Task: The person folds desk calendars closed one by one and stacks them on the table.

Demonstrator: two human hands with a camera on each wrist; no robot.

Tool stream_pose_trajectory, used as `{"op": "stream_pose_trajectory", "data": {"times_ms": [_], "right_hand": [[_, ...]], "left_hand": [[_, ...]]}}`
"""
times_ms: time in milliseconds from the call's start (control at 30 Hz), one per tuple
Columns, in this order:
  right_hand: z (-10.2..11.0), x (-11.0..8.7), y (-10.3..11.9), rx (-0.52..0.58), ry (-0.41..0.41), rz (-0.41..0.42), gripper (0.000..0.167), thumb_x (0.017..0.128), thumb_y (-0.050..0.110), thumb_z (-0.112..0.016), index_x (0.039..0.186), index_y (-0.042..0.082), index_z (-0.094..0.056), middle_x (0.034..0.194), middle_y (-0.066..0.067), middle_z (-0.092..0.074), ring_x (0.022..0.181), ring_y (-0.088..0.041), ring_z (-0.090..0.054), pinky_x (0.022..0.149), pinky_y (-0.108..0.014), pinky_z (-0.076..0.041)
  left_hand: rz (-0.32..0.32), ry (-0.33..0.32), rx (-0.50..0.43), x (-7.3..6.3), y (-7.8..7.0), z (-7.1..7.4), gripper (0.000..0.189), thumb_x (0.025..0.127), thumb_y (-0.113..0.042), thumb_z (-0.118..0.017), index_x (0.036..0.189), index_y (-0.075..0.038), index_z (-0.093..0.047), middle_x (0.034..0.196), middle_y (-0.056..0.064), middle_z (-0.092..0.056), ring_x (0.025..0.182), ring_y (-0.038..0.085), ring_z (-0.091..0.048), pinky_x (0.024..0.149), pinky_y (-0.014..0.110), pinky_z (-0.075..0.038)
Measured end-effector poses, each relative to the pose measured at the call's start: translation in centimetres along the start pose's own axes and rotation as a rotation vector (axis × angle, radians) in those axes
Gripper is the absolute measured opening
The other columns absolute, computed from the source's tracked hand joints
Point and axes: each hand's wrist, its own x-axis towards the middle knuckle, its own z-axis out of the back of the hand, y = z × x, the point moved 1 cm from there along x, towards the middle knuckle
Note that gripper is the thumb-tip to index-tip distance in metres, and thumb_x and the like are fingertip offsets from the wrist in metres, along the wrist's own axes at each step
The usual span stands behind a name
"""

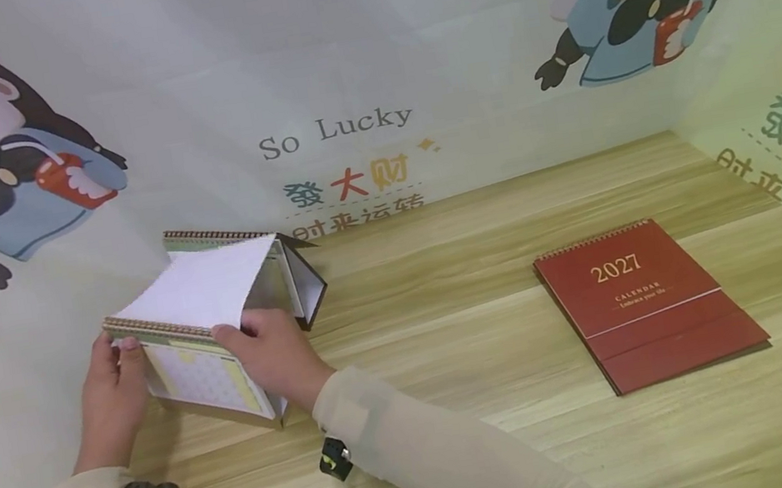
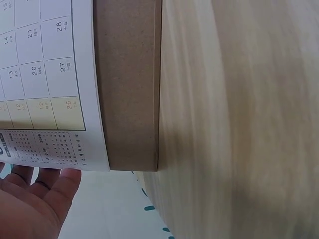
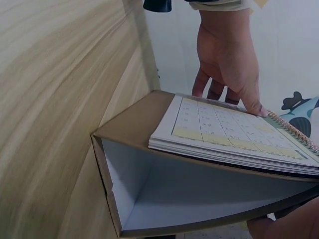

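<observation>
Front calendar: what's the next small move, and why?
Perhaps ease the front calendar toward the person: the left hand and right hand hold its ends, while the white sheet reaches from its top toward the rear calendar, so more space might free it.

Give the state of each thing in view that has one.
Near calendar: opened into a tent, held by both hands.
Rear calendar: standing behind it.
White sheet: spread back from the near calendar toward the rear one.
Red calendar: folded flat, cover up.
Left hand: gripping the near calendar.
Right hand: likewise.
</observation>
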Motion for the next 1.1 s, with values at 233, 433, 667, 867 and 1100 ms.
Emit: {"op": "stream_pose_trajectory", "data": {"times_ms": [233, 433, 667, 867, 1100], "right_hand": [[0.3, -0.1, -0.1, -0.046, -0.008, 0.099, 0.031, 0.100, 0.027, -0.060, 0.078, 0.009, -0.071, 0.056, 0.007, -0.049, 0.055, -0.006, -0.043, 0.050, -0.021, -0.036], [0.4, -0.1, -0.3, -0.058, 0.007, 0.107, 0.032, 0.101, 0.029, -0.059, 0.079, 0.008, -0.070, 0.054, 0.006, -0.041, 0.051, -0.006, -0.036, 0.048, -0.021, -0.032], [0.2, -0.3, -0.2, -0.062, 0.021, 0.146, 0.039, 0.102, 0.028, -0.057, 0.067, 0.010, -0.054, 0.052, 0.007, -0.030, 0.047, -0.005, -0.027, 0.045, -0.021, -0.027], [0.2, -0.2, -0.3, -0.069, 0.013, 0.158, 0.038, 0.102, 0.027, -0.057, 0.068, 0.010, -0.057, 0.051, 0.007, -0.031, 0.047, -0.005, -0.029, 0.046, -0.020, -0.028], [0.2, -0.2, -0.3, -0.070, 0.004, 0.154, 0.035, 0.101, 0.027, -0.057, 0.073, 0.008, -0.063, 0.052, 0.008, -0.035, 0.048, -0.005, -0.032, 0.046, -0.020, -0.029]], "left_hand": [[0.007, -0.004, -0.005, 0.2, 0.1, -0.3, 0.066, 0.106, -0.049, -0.024, 0.159, -0.010, -0.016, 0.154, 0.032, -0.025, 0.139, 0.054, -0.025, 0.107, 0.069, -0.024], [-0.009, 0.003, -0.006, 0.2, 0.1, -0.3, 0.066, 0.106, -0.049, -0.024, 0.158, -0.009, -0.018, 0.151, 0.035, -0.029, 0.136, 0.055, -0.029, 0.105, 0.069, -0.026], [0.010, 0.037, -0.054, 0.0, -0.3, 0.9, 0.060, 0.106, -0.043, -0.033, 0.153, -0.005, -0.028, 0.142, 0.029, -0.041, 0.127, 0.040, -0.042, 0.093, 0.042, -0.046], [-0.028, 0.031, -0.228, 0.6, -2.7, 3.1, 0.065, 0.105, -0.022, -0.040, 0.161, -0.019, -0.008, 0.161, 0.012, -0.025, 0.140, 0.013, -0.035, 0.107, 0.017, -0.033], [-0.042, 0.005, -0.350, 1.1, -5.7, 4.8, 0.064, 0.105, -0.021, -0.041, 0.161, -0.025, -0.009, 0.152, 0.006, -0.038, 0.129, 0.009, -0.043, 0.107, 0.018, -0.033]]}}
